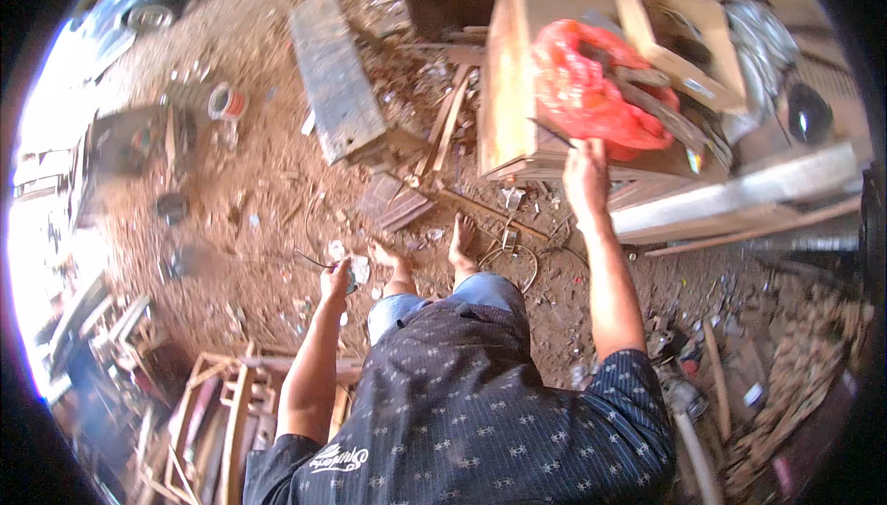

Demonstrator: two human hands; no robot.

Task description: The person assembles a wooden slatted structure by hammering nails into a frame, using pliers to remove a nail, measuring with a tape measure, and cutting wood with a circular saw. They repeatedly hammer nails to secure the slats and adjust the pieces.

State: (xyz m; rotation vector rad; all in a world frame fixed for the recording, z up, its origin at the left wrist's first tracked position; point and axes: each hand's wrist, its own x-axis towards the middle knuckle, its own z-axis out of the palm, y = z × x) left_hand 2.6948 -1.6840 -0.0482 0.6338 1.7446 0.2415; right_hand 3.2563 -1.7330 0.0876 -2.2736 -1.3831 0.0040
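Note:
My right hand [586,174] reaches forward to a red plastic bag [591,89] lying on a wooden box [517,71], fingers at the bag's lower edge; whether it grips the bag is unclear. Dark metal tools poke out of the bag. My left hand [338,276] hangs low at my side, closed around a small pale object [358,270] with a thin dark wire trailing left. My bare feet [462,239] stand on the dirt floor below the box.
A grey plank [334,75] lies on the ground ahead, with wood scraps [443,121] beside it. A small wooden crate [679,38] sits on the box. Wooden frames [222,413] lie lower left, a pale beam [739,193] runs right, a tin can [225,101] stands far left.

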